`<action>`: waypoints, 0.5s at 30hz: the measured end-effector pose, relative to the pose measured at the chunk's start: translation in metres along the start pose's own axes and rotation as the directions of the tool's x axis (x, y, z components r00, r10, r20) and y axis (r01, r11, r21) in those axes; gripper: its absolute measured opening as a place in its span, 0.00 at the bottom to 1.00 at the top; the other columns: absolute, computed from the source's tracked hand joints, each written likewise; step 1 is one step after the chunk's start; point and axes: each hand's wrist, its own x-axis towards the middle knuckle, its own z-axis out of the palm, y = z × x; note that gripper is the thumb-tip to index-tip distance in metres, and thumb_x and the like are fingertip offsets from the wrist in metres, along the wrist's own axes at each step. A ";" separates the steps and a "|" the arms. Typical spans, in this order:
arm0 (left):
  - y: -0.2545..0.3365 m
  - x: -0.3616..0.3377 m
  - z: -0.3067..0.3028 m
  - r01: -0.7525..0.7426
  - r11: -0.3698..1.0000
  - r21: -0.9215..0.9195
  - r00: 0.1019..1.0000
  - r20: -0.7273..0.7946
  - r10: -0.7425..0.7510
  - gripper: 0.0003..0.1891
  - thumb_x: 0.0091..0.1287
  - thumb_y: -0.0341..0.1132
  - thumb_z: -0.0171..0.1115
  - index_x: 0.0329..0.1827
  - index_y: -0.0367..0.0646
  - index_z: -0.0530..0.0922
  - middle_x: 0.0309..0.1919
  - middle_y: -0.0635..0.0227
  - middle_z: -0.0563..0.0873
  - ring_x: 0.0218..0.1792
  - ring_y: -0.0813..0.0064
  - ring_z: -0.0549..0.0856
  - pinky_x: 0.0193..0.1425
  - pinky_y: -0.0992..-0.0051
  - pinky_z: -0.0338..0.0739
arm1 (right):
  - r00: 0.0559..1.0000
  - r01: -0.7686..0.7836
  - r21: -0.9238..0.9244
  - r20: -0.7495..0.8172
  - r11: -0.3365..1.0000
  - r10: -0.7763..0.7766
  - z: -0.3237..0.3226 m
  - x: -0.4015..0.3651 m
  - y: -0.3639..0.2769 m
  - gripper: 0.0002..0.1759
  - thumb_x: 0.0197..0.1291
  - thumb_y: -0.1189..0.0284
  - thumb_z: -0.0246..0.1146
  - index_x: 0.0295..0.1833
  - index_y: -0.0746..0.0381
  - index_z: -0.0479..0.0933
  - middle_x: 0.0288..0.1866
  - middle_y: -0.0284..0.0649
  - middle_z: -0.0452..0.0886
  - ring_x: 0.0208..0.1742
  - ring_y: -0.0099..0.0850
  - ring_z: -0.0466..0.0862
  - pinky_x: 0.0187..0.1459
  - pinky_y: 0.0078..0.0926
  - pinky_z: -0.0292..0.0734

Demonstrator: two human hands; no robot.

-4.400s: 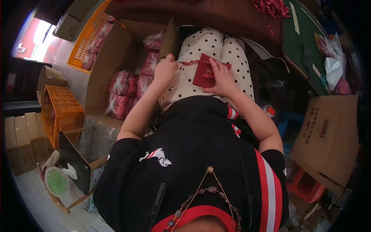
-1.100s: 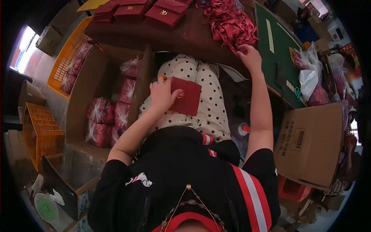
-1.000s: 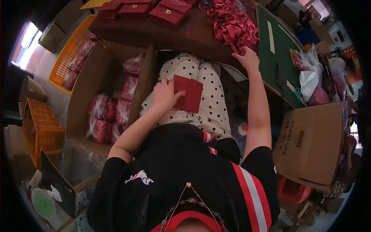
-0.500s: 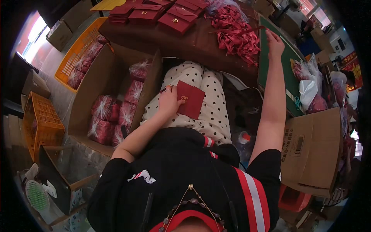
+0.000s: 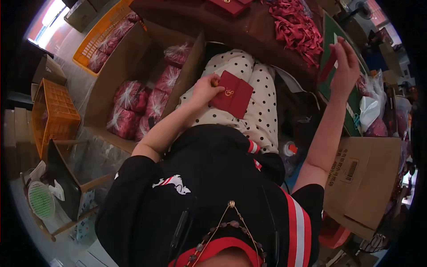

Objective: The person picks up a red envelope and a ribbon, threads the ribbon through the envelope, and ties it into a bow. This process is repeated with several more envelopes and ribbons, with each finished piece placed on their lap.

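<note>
My left hand (image 5: 207, 90) is closed on the left edge of a dark red envelope (image 5: 239, 99) with a gold emblem, held above my lap. The polka-dot trousers (image 5: 265, 107) show around it. Over the green mat (image 5: 328, 38) at the right, my right hand (image 5: 347, 69) pinches a red ribbon (image 5: 328, 66) that hangs from the fingers. To the left of that hand, a tangled pile of red ribbons (image 5: 297, 33) lies on the brown-covered table (image 5: 200, 20). Part of another red envelope (image 5: 231, 5) shows at the top edge.
A cardboard box (image 5: 103, 95) with several plastic-wrapped red bundles (image 5: 132, 95) stands left of my legs. Beyond it are orange crates (image 5: 55, 113). A closed carton (image 5: 367, 178) is at the right, near teal scissors (image 5: 356, 120). A chair (image 5: 66, 191) stands at lower left.
The right hand has moved back toward me from the ribbon pile, with the ribbon in its fingers. The left hand still holds the envelope. The view has shifted, so fewer envelopes show at the top.
</note>
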 end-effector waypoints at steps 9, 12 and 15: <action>-0.021 0.007 0.007 0.091 0.952 -0.293 0.994 0.091 -0.067 0.18 0.56 0.28 0.76 0.48 0.36 0.82 0.33 0.69 0.83 0.33 0.79 0.81 0.41 0.76 0.79 | 0.800 -0.230 -0.316 0.476 0.920 0.364 0.088 -0.172 0.106 0.09 0.65 0.71 0.67 0.48 0.63 0.86 0.37 0.39 0.88 0.37 0.24 0.86 0.39 0.22 0.79; -0.009 0.004 -0.001 0.023 0.974 -0.227 0.996 0.092 -0.002 0.17 0.56 0.29 0.75 0.49 0.36 0.82 0.32 0.68 0.83 0.33 0.80 0.81 0.40 0.76 0.79 | 0.784 -0.197 -0.377 0.494 0.905 0.377 0.100 -0.186 0.124 0.11 0.62 0.70 0.69 0.48 0.62 0.87 0.40 0.43 0.90 0.38 0.33 0.89 0.42 0.28 0.82; -0.009 0.003 -0.001 0.060 0.964 -0.259 0.992 0.126 -0.028 0.19 0.57 0.30 0.75 0.52 0.37 0.84 0.31 0.68 0.84 0.34 0.80 0.82 0.41 0.76 0.79 | 0.761 -0.108 -0.491 0.518 0.864 0.390 0.105 -0.190 0.132 0.12 0.61 0.67 0.69 0.46 0.60 0.87 0.37 0.42 0.89 0.36 0.37 0.89 0.41 0.32 0.83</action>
